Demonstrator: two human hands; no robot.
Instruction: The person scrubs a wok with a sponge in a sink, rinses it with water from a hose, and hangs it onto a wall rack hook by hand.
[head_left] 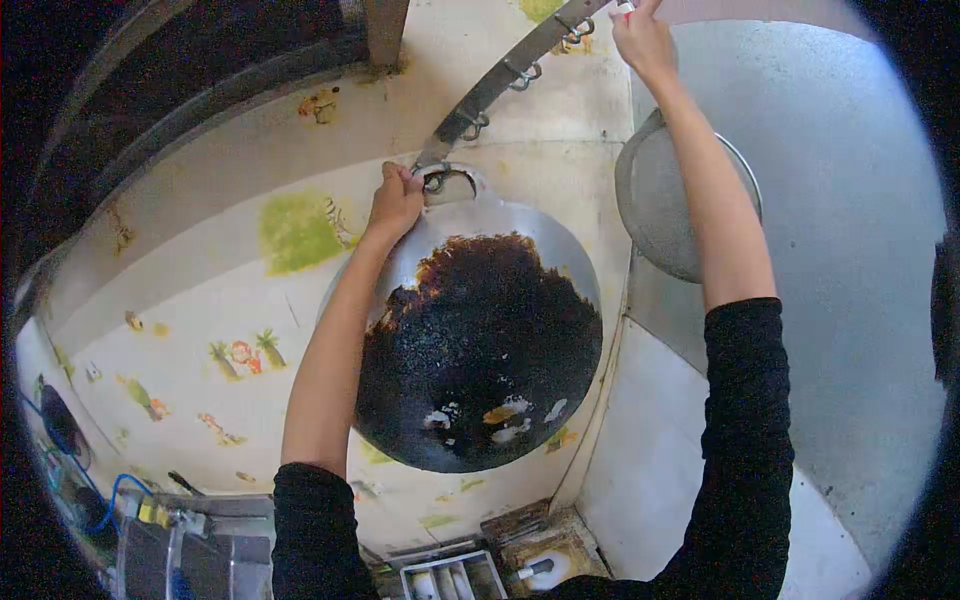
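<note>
A metal hook rail point(500, 90) slants across the wall, its lower end at the left and its upper end running out of the top of the view. My left hand point(398, 203) is closed at the lower end, right beside the wok's loop handle. From that end hangs a large wok point(480, 340), its underside blackened and its upper edge bare silver. My right hand point(645, 42) is closed near the upper end, with a small white-and-red thing showing at its fingers; what that is, I cannot make out. Several hooks along the rail hold nothing.
Behind my right forearm hangs a round, grey sieve-like pan point(662, 200) against the grey wall panel point(850, 250). Below are a white divided rack point(455, 580) and a stained ledge point(560, 545). A blue hose point(125, 485) lies at the lower left, with dark beams point(200, 110) above.
</note>
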